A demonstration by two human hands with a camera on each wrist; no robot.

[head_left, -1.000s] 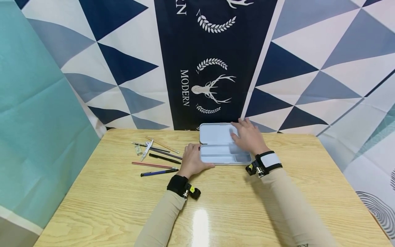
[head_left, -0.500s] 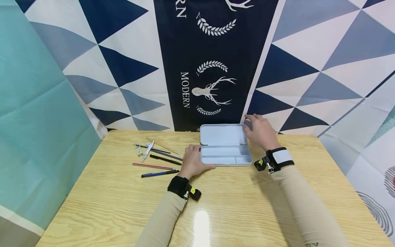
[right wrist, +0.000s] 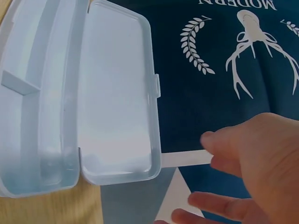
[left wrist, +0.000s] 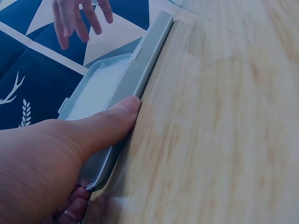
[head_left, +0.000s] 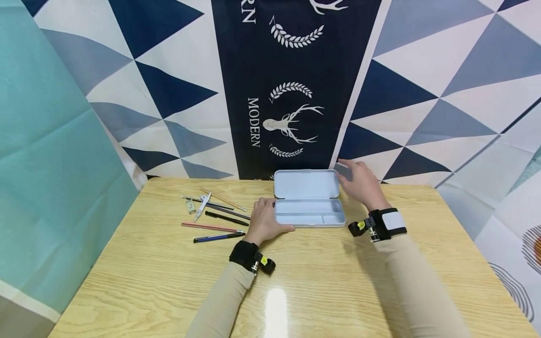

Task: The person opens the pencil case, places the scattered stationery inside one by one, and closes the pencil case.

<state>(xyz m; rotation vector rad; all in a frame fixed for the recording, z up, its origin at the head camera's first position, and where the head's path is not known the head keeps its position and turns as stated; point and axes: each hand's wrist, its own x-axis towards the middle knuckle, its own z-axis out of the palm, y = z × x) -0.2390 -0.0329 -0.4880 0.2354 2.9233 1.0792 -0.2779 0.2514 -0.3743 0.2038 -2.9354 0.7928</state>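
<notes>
A pale blue pencil case point(head_left: 310, 219) stands open near the table's back edge, its lid point(head_left: 306, 184) tilted up against the wall cloth. Inside the tray, thin walls form a long slot and smaller compartments, all bare. My left hand point(head_left: 264, 221) grips the case's left end. In the left wrist view its thumb point(left wrist: 126, 105) presses along the front side while the fingers curl round the end. Beside the lid's right edge, my right hand point(head_left: 361, 184) hovers with fingers spread and holds nothing. The right wrist view shows a gap between that hand point(right wrist: 257, 172) and the lid point(right wrist: 119, 93).
Left of the case lie pencils, pens, including a blue pen point(head_left: 219, 237), a black pen point(head_left: 226, 218) and a red pencil point(head_left: 207, 227). A white compass-like tool point(head_left: 203, 206) and a small eraser point(head_left: 191, 206) lie there too. Patterned cloth point(head_left: 296, 94) hangs behind the table.
My right hand has drawn off the lid and moved right, leaving the case open. The left hand has kept its grip on the left end.
</notes>
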